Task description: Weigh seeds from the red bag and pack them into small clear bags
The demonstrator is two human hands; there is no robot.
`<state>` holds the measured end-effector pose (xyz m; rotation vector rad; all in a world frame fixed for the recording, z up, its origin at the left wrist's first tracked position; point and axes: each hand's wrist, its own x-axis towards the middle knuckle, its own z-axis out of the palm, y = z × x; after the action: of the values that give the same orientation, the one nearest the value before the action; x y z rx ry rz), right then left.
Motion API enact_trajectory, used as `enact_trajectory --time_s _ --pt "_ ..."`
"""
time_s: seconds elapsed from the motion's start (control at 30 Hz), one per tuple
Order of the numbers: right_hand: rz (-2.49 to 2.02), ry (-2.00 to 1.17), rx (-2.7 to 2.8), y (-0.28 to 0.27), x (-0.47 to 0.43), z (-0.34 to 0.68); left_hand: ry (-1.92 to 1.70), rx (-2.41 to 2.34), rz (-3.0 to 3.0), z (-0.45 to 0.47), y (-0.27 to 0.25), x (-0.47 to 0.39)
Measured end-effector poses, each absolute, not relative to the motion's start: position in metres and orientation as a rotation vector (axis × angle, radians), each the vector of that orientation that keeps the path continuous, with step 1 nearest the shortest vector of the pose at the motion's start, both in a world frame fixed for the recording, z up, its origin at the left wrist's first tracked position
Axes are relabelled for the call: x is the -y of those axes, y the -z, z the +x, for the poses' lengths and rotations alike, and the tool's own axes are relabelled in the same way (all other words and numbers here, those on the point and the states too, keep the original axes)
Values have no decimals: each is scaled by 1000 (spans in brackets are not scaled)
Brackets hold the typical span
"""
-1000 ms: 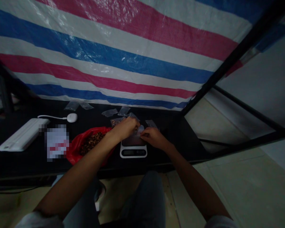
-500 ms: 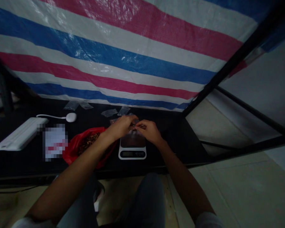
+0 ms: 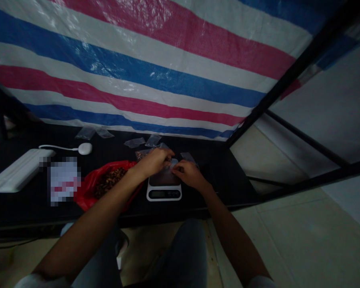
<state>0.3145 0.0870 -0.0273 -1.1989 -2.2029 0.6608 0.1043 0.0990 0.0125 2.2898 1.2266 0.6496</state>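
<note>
A small clear plastic bag point(image 3: 174, 162) is between my hands, above a white kitchen scale point(image 3: 164, 193) with a dark top. My left hand point(image 3: 156, 161) is closed at the bag's left side, fingertips partly hidden. From the right, my right hand point(image 3: 189, 173) pinches its edge between thumb and fingers. Left of the scale, under my left forearm, an open red plastic bag point(image 3: 88, 188) holds many small brown pieces point(image 3: 111, 181), too dim to name. Just behind my left hand lies a clear bag with brown pieces inside point(image 3: 141, 154).
Flat clear bags point(image 3: 134, 143) lie along the back of the black table point(image 3: 228, 172), near a striped tarp point(image 3: 156, 100). At left are a long white device point(image 3: 19, 170), a white round piece on a cable point(image 3: 85, 149) and a blurred packet point(image 3: 64, 180). A black frame bar point(image 3: 258, 108) rises at right.
My hands have drawn slightly apart, showing more of the clear bag between them. The whole view has shifted a little, so the table things appear farther left.
</note>
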Motion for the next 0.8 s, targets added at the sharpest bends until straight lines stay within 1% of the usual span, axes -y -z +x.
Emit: enact_trajectory --time_s 0.2,0.37,0.57,0.67,0.8 --pt "-1187 -605 2078 13 -95 299 -697 -1180 2297 96 -15 -97" --pt "-1165 -640 2087 15 -101 290 -780 -1181 2262 94 -12 -95" --pt "-1312 -598 2010 23 -121 303 -844 -1240 2227 80 -16 -88" --pt "-1331 -627 2077 30 -131 300 -727 -1338 2238 64 -26 -78" --pt "-1315 -659 2137 30 -133 298 -382 -1505 2175 32 -29 -52"
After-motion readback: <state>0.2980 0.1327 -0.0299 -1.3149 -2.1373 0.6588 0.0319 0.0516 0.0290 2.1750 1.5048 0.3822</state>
